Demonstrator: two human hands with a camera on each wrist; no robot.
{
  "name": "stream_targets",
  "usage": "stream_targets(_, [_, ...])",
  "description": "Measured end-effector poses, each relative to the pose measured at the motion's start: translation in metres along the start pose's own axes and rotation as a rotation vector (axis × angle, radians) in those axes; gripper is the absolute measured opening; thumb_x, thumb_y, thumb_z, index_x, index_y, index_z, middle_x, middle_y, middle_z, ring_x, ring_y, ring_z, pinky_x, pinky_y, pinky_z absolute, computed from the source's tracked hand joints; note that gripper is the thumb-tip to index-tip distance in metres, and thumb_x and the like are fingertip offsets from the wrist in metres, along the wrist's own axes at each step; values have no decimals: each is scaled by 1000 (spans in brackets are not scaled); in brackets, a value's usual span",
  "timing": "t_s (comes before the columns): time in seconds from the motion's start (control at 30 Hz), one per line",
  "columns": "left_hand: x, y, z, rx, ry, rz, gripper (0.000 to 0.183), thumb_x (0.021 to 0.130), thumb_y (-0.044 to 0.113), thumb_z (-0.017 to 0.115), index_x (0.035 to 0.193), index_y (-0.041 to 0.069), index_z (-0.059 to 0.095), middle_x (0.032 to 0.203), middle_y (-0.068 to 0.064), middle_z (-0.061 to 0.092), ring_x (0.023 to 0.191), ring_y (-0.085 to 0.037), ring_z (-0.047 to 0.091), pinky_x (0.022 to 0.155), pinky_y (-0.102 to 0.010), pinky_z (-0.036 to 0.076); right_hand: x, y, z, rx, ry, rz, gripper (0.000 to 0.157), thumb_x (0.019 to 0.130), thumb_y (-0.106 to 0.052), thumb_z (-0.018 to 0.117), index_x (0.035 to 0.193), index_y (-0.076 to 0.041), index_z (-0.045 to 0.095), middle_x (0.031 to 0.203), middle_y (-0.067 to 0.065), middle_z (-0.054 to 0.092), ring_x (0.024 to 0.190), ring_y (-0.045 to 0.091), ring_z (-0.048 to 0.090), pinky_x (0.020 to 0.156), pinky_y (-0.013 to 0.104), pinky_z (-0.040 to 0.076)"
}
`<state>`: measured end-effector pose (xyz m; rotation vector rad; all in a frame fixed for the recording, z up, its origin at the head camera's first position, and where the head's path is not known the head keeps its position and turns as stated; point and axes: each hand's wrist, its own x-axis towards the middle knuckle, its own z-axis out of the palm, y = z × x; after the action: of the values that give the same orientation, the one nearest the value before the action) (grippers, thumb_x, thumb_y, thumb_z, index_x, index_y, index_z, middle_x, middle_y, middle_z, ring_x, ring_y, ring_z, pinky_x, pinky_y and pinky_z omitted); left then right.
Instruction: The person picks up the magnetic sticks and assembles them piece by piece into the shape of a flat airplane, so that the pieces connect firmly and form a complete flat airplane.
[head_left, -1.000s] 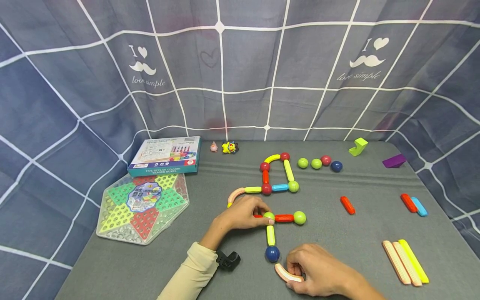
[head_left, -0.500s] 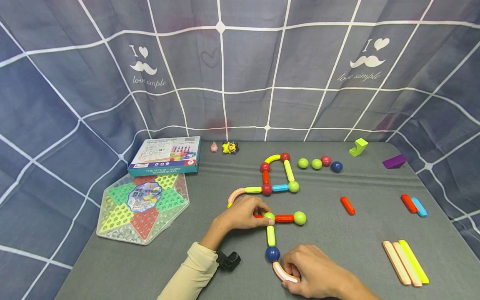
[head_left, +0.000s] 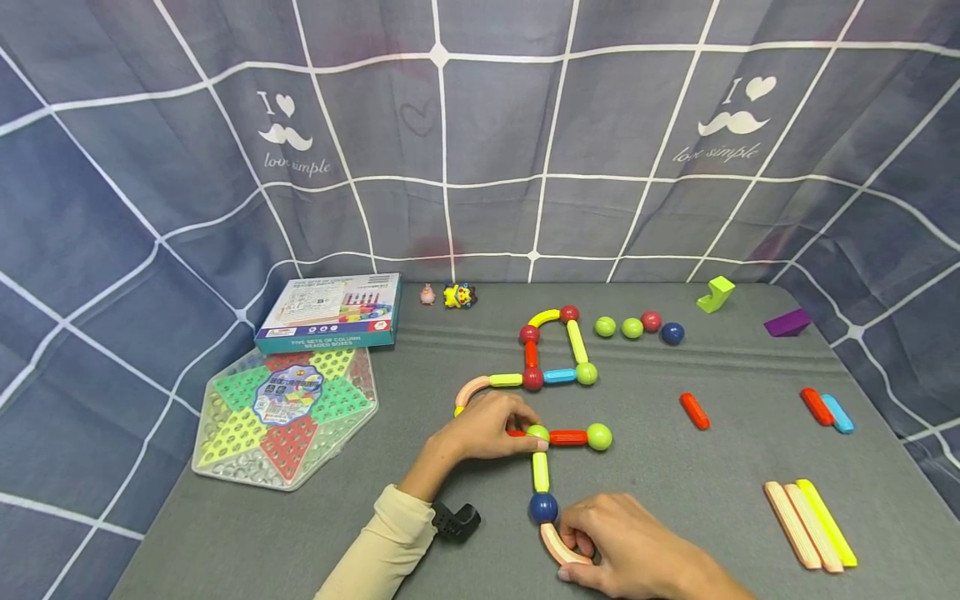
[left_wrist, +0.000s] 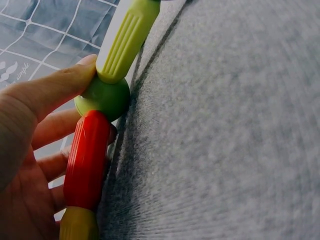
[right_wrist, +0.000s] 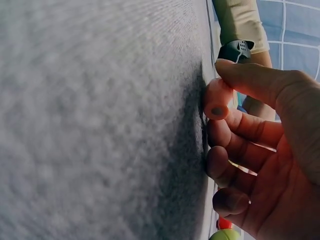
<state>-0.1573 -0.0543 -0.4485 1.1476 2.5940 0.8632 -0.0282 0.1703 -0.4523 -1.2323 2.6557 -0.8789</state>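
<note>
My left hand [head_left: 487, 429] pinches a green ball [head_left: 537, 432] between thumb and fingers. Red rods run left and right from this ball, the right one [head_left: 568, 437] ending at another green ball [head_left: 599, 437]. A yellow-green rod [head_left: 541, 472] leads down to a dark blue ball [head_left: 543, 507]. My right hand [head_left: 626, 546] grips one end of a curved peach stick [head_left: 557, 543]; its other end touches the blue ball. In the right wrist view the stick's round end [right_wrist: 217, 106] shows a grey disc. The left wrist view shows the thumb against the green ball [left_wrist: 105, 97].
Beyond my hands lies a linked loop of rods and red balls [head_left: 532, 379]. Loose balls [head_left: 632, 327] line up behind it. Short rods [head_left: 694, 411] and long sticks [head_left: 806, 525] lie to the right. A box [head_left: 330, 312] and hexagonal game board [head_left: 288, 417] occupy the left.
My right hand has moved left with the curved stick, whose far end has come from apart to touching the blue ball, and the stick has turned steeper. My left hand has stayed put.
</note>
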Motion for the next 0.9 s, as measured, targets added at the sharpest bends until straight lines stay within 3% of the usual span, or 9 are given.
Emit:
stream_targets(0.17, [1,-1,1,2,4,8,29,82,48,70,97,24,74,82,16,61,74,0,55,65,-17,41,-3,3,-5,90,-3,13,20,82,-42,72,80,-33,55,66,-22,46,58,-9,41,51,14,32])
stream_targets(0.3, [1,0,1,1,6,10,27,81,47,71,97,24,74,81,16,61,73,-1,55,64,-17,41,-10,20,-22,141,82,86,12,87,-33,70,83,-33,59,67,-21,49,56,-5,45,49,15,36])
stream_targets(0.4, [1,0,1,-2,3,10,27,82,46,71,97,24,74,81,16,61,73,-1,55,65,-17,41,-18,40,-41,90,223,187,11,87,-28,71,83,-31,61,66,-20,51,55,-3,47,48,18,38])
stream_targets(0.57, [0,-1,1,0,-2,8,27,82,46,71,97,24,73,82,16,60,74,-1,55,65,-17,41,-44,70,-77,-109,406,405,10,83,-25,74,82,-25,64,65,-16,53,55,0,47,50,21,37])
stream_targets(0.73, [0,-1,2,2,0,11,27,82,46,71,97,25,73,81,16,60,73,-1,54,65,-17,41,-85,88,-101,-182,443,611,16,84,-28,74,86,-14,67,65,-8,53,55,2,44,47,23,34])
stream_targets(0.9, [0,-2,1,-3,5,12,26,82,46,71,96,25,73,81,15,60,73,-1,54,64,-17,41,-122,101,-105,-192,406,778,26,86,-32,71,89,-7,67,66,-2,52,53,3,40,46,24,31])
